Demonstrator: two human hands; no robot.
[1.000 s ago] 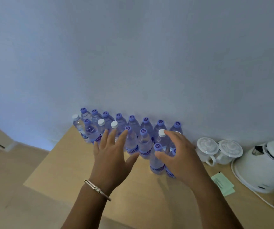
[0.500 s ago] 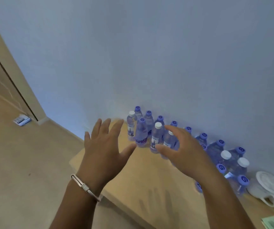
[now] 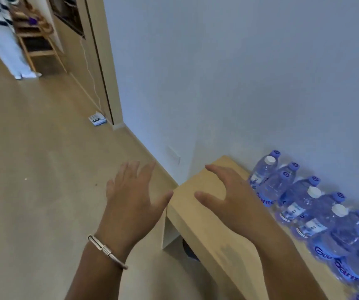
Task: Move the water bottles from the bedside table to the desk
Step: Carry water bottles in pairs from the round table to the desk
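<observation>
A pale wall backs the light wooden desk [image 3: 206, 226], and against that wall the water bottles [image 3: 317, 215] stand packed in rows, blue caps mixed with a few white ones. They sit just to the right of our right hand [image 3: 230, 202], which hovers over the bare end of the desk with fingers spread and loosely bent, holding nothing. Our left hand [image 3: 135, 198] hangs out past the desk's corner, over the floor [image 3: 33, 169], fingers straight and apart, likewise empty; a metal bracelet [image 3: 107, 250] circles that wrist.

We judge this a return leg: with both hands free, we go back for more bottles. To do it well, we take one bottle per hand by the body, not the cap, and set each upright beside the rows without knocking the front ones over.

Farther off to the left of our left hand, a small white device [image 3: 97, 120] lies on the floor by a door frame [image 3: 100, 61], a cord running up from it. Beyond, a wooden shelf [image 3: 37, 40] stands, with a person's white trousers [image 3: 7, 46] beside it.
</observation>
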